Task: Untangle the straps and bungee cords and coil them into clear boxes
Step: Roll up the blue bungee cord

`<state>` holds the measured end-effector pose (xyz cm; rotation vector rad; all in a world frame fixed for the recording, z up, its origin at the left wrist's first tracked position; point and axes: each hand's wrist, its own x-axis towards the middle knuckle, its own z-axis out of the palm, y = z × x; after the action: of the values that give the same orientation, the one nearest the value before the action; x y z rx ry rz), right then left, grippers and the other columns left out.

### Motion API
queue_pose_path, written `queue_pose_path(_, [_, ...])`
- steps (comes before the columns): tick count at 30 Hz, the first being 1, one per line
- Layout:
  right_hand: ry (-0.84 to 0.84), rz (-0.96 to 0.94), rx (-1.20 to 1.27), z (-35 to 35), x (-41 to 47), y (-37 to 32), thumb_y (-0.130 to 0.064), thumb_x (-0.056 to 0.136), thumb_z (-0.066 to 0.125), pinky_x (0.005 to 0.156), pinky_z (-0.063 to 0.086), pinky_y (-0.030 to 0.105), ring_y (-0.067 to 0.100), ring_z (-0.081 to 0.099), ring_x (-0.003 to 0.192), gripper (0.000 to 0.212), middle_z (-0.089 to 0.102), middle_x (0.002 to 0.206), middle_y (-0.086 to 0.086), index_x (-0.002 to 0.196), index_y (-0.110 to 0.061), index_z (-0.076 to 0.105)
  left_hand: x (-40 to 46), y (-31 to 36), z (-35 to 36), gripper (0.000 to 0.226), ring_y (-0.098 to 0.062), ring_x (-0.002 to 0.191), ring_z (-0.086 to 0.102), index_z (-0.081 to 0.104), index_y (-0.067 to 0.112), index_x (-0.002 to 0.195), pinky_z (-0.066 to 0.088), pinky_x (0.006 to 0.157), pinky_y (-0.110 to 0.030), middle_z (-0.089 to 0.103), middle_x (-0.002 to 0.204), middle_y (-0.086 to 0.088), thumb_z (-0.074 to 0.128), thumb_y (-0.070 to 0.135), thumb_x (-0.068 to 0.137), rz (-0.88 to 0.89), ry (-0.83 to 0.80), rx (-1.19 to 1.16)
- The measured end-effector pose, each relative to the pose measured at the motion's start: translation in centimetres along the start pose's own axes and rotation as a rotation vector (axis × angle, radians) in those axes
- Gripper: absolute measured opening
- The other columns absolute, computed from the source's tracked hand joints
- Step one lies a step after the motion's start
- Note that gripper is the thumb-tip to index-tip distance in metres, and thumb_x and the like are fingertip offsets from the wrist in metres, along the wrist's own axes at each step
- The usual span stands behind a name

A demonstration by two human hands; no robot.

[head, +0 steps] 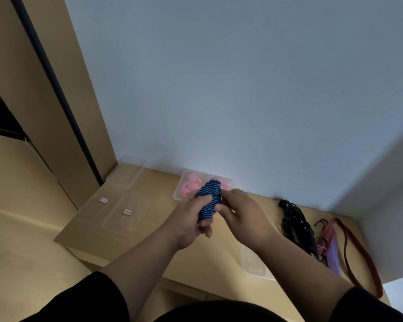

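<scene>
The left hand [188, 220] grips the blue striped cord coil [208, 198] from below — long axis near upright — while the right hand [240, 212] pinches its side; the empty clear boxes [116, 212] lie well left.

Pale blue-grey wall [242, 89] behind a light wooden table [163, 240].

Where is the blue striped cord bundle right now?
Head view, centre: the blue striped cord bundle is held above the table between left hand and right hand.

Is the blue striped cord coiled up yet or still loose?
Coiled: the blue striped cord is wound into a tight bundle, gripped by the left hand and right hand.
</scene>
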<state>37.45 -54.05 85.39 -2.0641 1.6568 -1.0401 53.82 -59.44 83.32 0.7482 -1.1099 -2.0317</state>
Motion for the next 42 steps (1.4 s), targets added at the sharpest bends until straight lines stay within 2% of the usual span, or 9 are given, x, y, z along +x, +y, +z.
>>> queue_pose_path(4, [-0.032, 0.126, 0.143, 0.5, -0.7, -0.2, -0.027, 0.102, 0.059, 0.085, 0.045, 0.011, 0.002, 0.059, 0.1, 0.03, 0.064, 0.102, -0.011, 0.13, -0.022, 0.067, 0.1, 0.4, -0.3, 0.033, -0.013, 0.049, 0.038, 0.061, 0.016, 0.118, 0.042, 0.046, -0.03, 0.051, 0.07, -0.003, 0.058, 0.032, 0.089, -0.041, -0.007, 0.05])
queue_pose_path(8, [-0.03, 0.189, 0.215, 1.0, -0.9, -0.5, -0.027, 0.103, 0.058, 0.074, 0.053, 0.018, 0.006, 0.068, 0.082, 0.019, 0.07, 0.092, -0.02, 0.117, -0.037, 0.065, -0.2, 0.2, -0.4, 0.029, -0.01, 0.049, 0.039, 0.06, 0.016, 0.119, 0.041, 0.045, -0.028, 0.052, 0.072, -0.002, 0.055, 0.031, 0.095, -0.116, -0.037, -0.001])
queue_pose_path(15, [0.066, 0.285, 0.212, 1.8, -1.0, -1.1, -0.025, 0.107, 0.044, 0.082, 0.058, 0.042, 0.006, 0.07, 0.085, 0.021, 0.071, 0.094, -0.006, 0.102, -0.02, 0.064, -0.7, 0.9, 0.0, 0.036, -0.009, 0.047, 0.038, 0.058, 0.012, 0.119, 0.044, 0.043, -0.026, 0.055, 0.077, -0.002, 0.064, 0.034, 0.091, -0.126, -0.086, -0.001])
queue_pose_path(17, [0.074, 0.302, 0.243, 1.9, -1.0, -1.3, -0.023, 0.108, 0.042, 0.083, 0.057, 0.039, 0.007, 0.071, 0.088, 0.019, 0.072, 0.099, -0.006, 0.104, -0.023, 0.061, -0.9, 1.0, 0.3, 0.039, -0.009, 0.048, 0.04, 0.06, 0.011, 0.118, 0.049, 0.046, -0.029, 0.057, 0.077, -0.002, 0.07, 0.035, 0.089, -0.104, -0.091, -0.004])
queue_pose_path(21, [0.127, 0.261, 0.445, 1.5, -1.6, -1.6, -0.018, 0.108, 0.044, 0.077, 0.052, 0.013, 0.003, 0.071, 0.092, 0.024, 0.073, 0.102, -0.02, 0.109, -0.036, 0.06, -1.4, 0.8, 0.7, 0.044, -0.014, 0.053, 0.045, 0.058, 0.016, 0.124, 0.057, 0.057, -0.038, 0.055, 0.076, -0.005, 0.074, 0.031, 0.085, -0.064, -0.112, 0.061])
queue_pose_path(28, [0.241, 0.291, 0.386, 1.6, -1.6, -1.6, -0.016, 0.106, 0.049, 0.064, 0.052, 0.019, 0.007, 0.064, 0.069, 0.04, 0.071, 0.086, -0.014, 0.095, -0.052, 0.061, -1.6, -0.3, 2.3, 0.048, -0.012, 0.047, 0.047, 0.059, 0.01, 0.123, 0.053, 0.052, -0.031, 0.059, 0.072, -0.005, 0.076, 0.031, 0.083, -0.009, 0.067, -0.113])
queue_pose_path(34, [0.393, 0.408, 0.499, 1.6, -2.1, -0.4, -0.012, 0.107, 0.047, 0.067, 0.059, 0.027, 0.017, 0.074, 0.078, 0.03, 0.075, 0.087, -0.005, 0.097, -0.033, 0.066, -1.5, 0.5, 1.7, 0.024, -0.006, 0.038, 0.043, 0.075, 0.017, 0.087, 0.051, 0.044, -0.024, 0.058, 0.067, -0.004, 0.074, 0.036, 0.073, -0.052, 0.187, -0.331])
queue_pose_path(38, [0.379, 0.465, 0.431, 0.9, -2.9, 0.8, -0.014, 0.107, 0.046, 0.074, 0.059, 0.034, 0.02, 0.072, 0.069, 0.029, 0.073, 0.073, 0.003, 0.093, -0.032, 0.064, -1.3, 0.6, 0.1, 0.024, -0.009, 0.041, 0.042, 0.072, 0.015, 0.1, 0.054, 0.048, -0.03, 0.058, 0.069, -0.005, 0.077, 0.027, 0.08, -0.012, 0.26, -0.152])
queue_pose_path(42, [0.312, 0.428, 0.333, 1.4, -3.3, 0.3, -0.015, 0.106, 0.048, 0.067, 0.05, 0.013, 0.012, 0.071, 0.069, 0.025, 0.074, 0.073, -0.006, 0.094, -0.034, 0.059, -0.8, 0.3, -0.8, 0.012, -0.015, 0.051, 0.055, 0.075, 0.034, 0.093, 0.06, 0.057, -0.038, 0.065, 0.078, 0.0, 0.078, 0.027, 0.084, 0.081, 0.355, 0.219])
